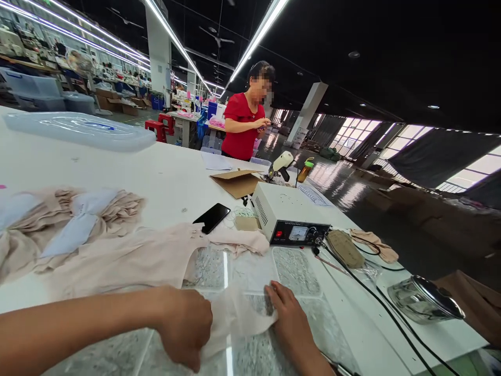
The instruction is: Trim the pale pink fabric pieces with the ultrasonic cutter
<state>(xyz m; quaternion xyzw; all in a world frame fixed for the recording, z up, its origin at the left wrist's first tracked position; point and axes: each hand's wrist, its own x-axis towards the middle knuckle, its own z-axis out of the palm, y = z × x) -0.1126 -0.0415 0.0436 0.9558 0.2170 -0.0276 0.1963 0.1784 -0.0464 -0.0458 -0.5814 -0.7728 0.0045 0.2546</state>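
Note:
A thin, sheer pale beige piece of fabric (230, 316) is stretched between my two hands, above a grey marbled board with pale dividing lines (254, 360). My left hand (188, 326) is closed on the fabric's left side, its fingertips partly hidden. On the other side, my right hand (291, 326) grips the fabric's edge, with its forefingers reaching forward over the board. Beyond my left hand lies a larger beige fabric piece (133, 256), overlapping the board. A folded beige strip (240, 241) rests along the board's far edge.
A pile of beige fabric (125, 206) tied with a white strip is at left. Ahead are a black phone (212, 218) and a white control box (293, 206) with cables. A glass jar (420, 300) stands at right. A person in red (242, 125) stands beyond the table.

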